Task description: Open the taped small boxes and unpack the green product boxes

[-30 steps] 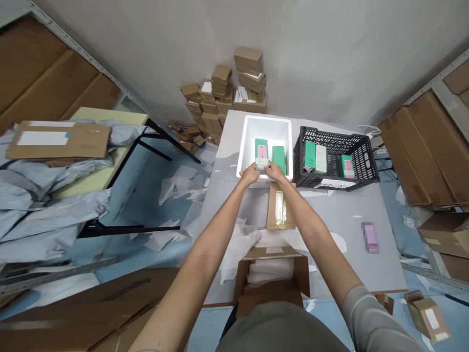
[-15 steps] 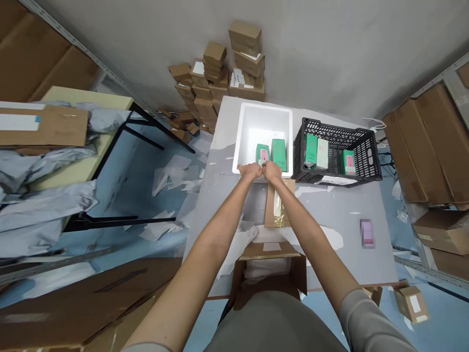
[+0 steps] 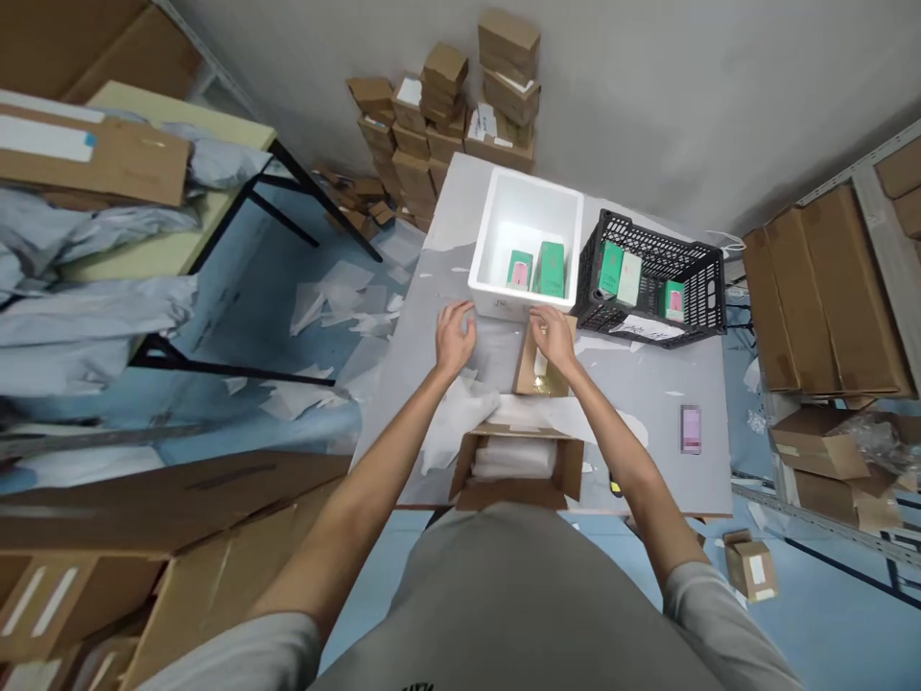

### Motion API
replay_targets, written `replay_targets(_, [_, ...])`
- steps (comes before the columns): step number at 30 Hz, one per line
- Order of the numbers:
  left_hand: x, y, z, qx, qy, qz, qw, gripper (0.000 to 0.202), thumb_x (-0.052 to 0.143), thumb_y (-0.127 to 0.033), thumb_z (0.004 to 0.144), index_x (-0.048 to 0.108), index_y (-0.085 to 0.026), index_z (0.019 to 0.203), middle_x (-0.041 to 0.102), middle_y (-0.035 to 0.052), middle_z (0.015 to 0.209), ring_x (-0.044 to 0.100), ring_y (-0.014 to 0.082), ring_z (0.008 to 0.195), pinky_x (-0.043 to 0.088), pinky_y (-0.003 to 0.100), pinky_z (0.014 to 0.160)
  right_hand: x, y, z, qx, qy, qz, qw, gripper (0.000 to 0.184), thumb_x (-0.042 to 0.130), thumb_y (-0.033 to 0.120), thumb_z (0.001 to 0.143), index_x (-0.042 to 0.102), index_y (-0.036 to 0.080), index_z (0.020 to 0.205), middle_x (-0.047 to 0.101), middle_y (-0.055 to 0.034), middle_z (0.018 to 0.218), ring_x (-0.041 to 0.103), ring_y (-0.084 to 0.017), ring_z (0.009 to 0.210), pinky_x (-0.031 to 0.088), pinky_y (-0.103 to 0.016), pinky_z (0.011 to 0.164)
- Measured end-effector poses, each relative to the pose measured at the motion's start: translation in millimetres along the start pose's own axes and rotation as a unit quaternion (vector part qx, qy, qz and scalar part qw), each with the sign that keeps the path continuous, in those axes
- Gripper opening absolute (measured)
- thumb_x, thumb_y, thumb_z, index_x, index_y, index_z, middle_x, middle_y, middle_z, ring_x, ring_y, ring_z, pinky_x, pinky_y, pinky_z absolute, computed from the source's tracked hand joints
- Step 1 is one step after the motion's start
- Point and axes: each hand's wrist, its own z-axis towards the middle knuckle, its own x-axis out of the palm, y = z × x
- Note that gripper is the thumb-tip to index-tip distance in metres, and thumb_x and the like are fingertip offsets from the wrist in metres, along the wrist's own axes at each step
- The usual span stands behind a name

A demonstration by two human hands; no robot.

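Observation:
A white plastic bin (image 3: 495, 245) stands on the grey table, with two green boxes (image 3: 552, 269) inside; the smaller one (image 3: 519, 269) has a pink panel. My left hand (image 3: 455, 338) is just off the bin's front left corner, empty, thumb and fingers apart. At the bin's front wall is my right hand (image 3: 553, 334), over a flat cardboard piece (image 3: 529, 369) with shiny tape. Its fingers are loosely bent with nothing visible in them; whether the tips touch the bin I cannot tell.
A black crate (image 3: 648, 331) holding green and pale boxes is right of the bin. An open carton (image 3: 568, 470) with white wrapping sits at the front edge. A phone-like pink object (image 3: 691, 429) lies on the right. Stacked cartons (image 3: 507, 96) stand behind the table.
My hands, together at the bin's front rim before, have separated and come down off it, the left one moving left. The view has shifted, and a black-and-yellow item shows beside my right forearm.

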Motion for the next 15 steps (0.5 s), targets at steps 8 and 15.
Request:
replay_targets(8, [-15.8, 68, -173, -0.214, 0.136, 0.1, 0.962, 0.08, 0.074, -0.044, 0.108, 0.055, -0.013, 0.179, 0.047, 0.0286, 0.189, 0.04, 0.0411, 0.183, 0.033, 0.052, 0.15, 22, 17, -111, 0.045, 0.083, 0.015, 0.995, 0.039, 0.057, 0.022, 0.115, 0.087, 0.016, 0.14, 0.086, -0.0172, 0.154, 0.075, -0.031, 0.15, 0.051, -0.046, 0.137])
replay_targets(15, [-0.8, 62, -228, -0.229, 0.263, 0.119, 0.93, 0.099, 0.085, -0.037, 0.097, 0.045, -0.019, 0.186, 0.05, 0.0319, 0.185, 0.054, 0.048, 0.171, 0.052, 0.053, 0.134, 33, 54, -159, 0.036, 0.084, 0.043, 0.995, 0.035, 0.062, 0.025, 0.116, 0.088, 0.017, 0.138, 0.087, -0.0161, 0.152, 0.077, -0.033, 0.149, 0.054, -0.045, 0.135])
